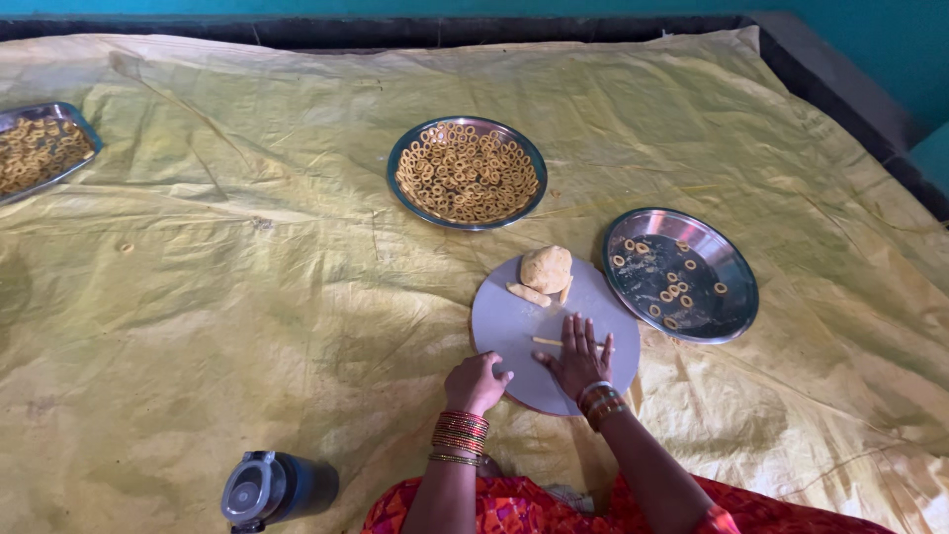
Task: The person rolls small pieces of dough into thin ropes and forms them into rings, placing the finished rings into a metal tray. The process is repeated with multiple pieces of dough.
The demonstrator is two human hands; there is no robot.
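Observation:
My right hand (579, 356) lies flat, fingers spread, on a round grey board (514, 321), pressing a thin strip of yellow dough (546, 341) that pokes out to the left of the palm. My left hand (476, 382) rests loosely closed at the board's near left edge, and I cannot tell whether it holds anything. A lump of dough (547, 268) with two small pieces beside it sits at the board's far edge.
A steel plate full of dough rings (467, 174) stands beyond the board. A steel plate (643, 287) with a few rings is at the right. Another filled tray (38, 148) is far left. A dark lidded bottle (275, 488) lies near left. Yellow sheet (247, 297) covers everything.

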